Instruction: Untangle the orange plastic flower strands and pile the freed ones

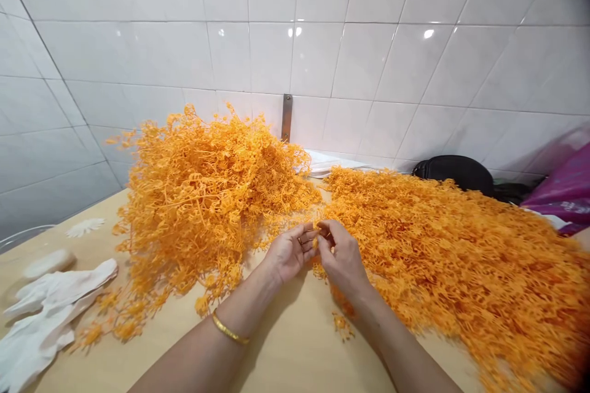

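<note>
My left hand (289,253) is palm up, with its fingers curled around a small orange plastic piece (316,234). Facing it, my right hand (343,252) pinches the same piece between thumb and fingers, which partly hide it. Behind my left hand rises a tall tangled heap of orange plastic sprigs (198,196). To the right spreads a wide low pile of small loose orange pieces (452,252), close beside my right hand. One loose orange bit (342,326) lies on the table below my right wrist.
White gloves (55,307) and a pale oval object (48,264) lie on the tan table (286,356) at left, near a white serrated piece (85,227). At the back right are a black rounded case (456,172) and a purple bag (562,187). A tiled wall (267,55) stands behind.
</note>
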`<state>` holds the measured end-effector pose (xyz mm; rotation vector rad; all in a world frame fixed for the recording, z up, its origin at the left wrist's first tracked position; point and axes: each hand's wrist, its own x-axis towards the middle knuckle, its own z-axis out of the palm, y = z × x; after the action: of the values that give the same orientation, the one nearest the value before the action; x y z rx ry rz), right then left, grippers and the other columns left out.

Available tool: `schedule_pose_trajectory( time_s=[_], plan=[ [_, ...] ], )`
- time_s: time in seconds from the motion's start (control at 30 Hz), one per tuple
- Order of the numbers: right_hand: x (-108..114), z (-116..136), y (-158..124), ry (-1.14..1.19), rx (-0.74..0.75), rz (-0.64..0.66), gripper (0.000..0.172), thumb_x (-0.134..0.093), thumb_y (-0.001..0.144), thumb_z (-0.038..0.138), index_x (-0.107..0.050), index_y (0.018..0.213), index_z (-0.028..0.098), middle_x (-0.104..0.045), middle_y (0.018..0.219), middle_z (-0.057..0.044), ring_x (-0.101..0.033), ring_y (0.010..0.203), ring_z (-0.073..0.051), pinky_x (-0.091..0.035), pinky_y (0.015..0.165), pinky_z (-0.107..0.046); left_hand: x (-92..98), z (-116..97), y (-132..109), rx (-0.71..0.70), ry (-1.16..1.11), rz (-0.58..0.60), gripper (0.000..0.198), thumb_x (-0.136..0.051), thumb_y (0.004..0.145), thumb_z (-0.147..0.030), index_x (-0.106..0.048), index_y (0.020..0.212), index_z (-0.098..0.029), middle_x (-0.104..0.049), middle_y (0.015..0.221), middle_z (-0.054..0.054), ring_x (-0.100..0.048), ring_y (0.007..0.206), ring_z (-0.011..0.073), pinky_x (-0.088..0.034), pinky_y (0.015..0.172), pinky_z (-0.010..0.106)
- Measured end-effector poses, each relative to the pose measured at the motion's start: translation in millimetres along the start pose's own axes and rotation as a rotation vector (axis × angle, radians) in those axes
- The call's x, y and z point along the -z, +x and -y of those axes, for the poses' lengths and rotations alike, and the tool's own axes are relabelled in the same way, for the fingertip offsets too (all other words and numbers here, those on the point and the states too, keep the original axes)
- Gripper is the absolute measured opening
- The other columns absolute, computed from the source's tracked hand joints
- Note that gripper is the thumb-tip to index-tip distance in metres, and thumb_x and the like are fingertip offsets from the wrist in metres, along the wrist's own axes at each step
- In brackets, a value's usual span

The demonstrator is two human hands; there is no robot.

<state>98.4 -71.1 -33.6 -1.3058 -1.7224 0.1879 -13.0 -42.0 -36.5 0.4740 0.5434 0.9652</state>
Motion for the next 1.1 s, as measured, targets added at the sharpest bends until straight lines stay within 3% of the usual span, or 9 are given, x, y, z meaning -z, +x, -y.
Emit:
schedule_pose_trajectory(
  time_s=[0.1,0.17,0.27,0.4,0.6,0.83,1.1],
  plan=[
    [2,1,2,0.181,-0.086,0.047,0.012,-0.042,0.075,0.022,-0.050,0.082,0.018,-0.054,0.072,-0.002,-0.049,0.064,-0.012,-0.040,0.059,-0.024,3.1,4,0,-0.071,0.096,-0.024,0.010,-0.056,0.065,-0.010,-0.054,0.075,-0.014,-0.059,0.066,0.003,-0.056,0.059,0.0110,-0.045,0.057,0.024],
    [2,3,3,0.261,-0.154,0.077,0.018,-0.048,0.072,0.029,-0.050,0.085,0.017,-0.053,0.067,0.000,-0.048,0.058,-0.011,-0.038,0.054,-0.023,4.2,6,1,-0.131,0.178,-0.052,0.015,-0.060,0.060,-0.008,-0.054,0.071,-0.014,-0.058,0.063,0.002,-0.056,0.058,0.0115,-0.044,0.055,0.023],
    [3,4,3,0.276,-0.220,0.066,0.024,-0.054,0.067,0.035,-0.052,0.083,0.016,-0.049,0.058,0.003,-0.042,0.050,-0.009,-0.035,0.047,-0.021,2.5,7,0,-0.247,0.317,-0.092,0.012,-0.063,0.055,-0.009,-0.055,0.064,-0.013,-0.055,0.053,0.000,-0.052,0.050,0.0091,-0.039,0.049,0.020],
    [4,3,3,0.295,-0.211,0.031,0.017,-0.048,0.072,0.031,-0.054,0.077,0.016,-0.052,0.061,0.001,-0.044,0.052,-0.010,-0.036,0.051,-0.022,-1.5,5,-2,-0.376,0.457,-0.083,0.010,-0.065,0.053,-0.010,-0.056,0.055,-0.011,-0.055,0.052,0.001,-0.049,0.049,0.0067,-0.037,0.050,0.018],
    [10,-3,7,0.326,-0.172,0.058,0.021,-0.044,0.075,0.030,-0.052,0.089,0.017,-0.058,0.084,-0.004,-0.052,0.068,-0.013,-0.041,0.062,-0.026,-0.3,0,-4,-0.147,0.412,0.006,0.014,-0.065,0.058,-0.019,-0.062,0.069,-0.012,-0.058,0.060,0.004,-0.050,0.049,0.0089,-0.036,0.048,0.021],
    [13,-1,7,-0.022,-0.039,-0.110,0.017,-0.037,0.079,0.026,-0.052,0.081,0.018,-0.055,0.065,-0.001,-0.049,0.056,-0.012,-0.036,0.055,-0.022,-9.3,0,-9,-0.157,0.455,0.035,0.012,-0.066,0.056,-0.017,-0.056,0.054,-0.011,-0.052,0.054,0.000,-0.044,0.046,0.0052,-0.033,0.049,0.020],
    [-2,5,14,-0.019,-0.186,-0.290,0.017,-0.039,0.078,0.028,-0.052,0.077,0.018,-0.054,0.060,0.000,-0.049,0.051,-0.012,-0.036,0.050,-0.023,-9.1,6,2,-0.096,0.238,0.113,0.014,-0.067,0.055,-0.017,-0.054,0.054,-0.011,-0.054,0.057,0.000,-0.046,0.049,0.0061,-0.038,0.054,0.021]
  ],
)
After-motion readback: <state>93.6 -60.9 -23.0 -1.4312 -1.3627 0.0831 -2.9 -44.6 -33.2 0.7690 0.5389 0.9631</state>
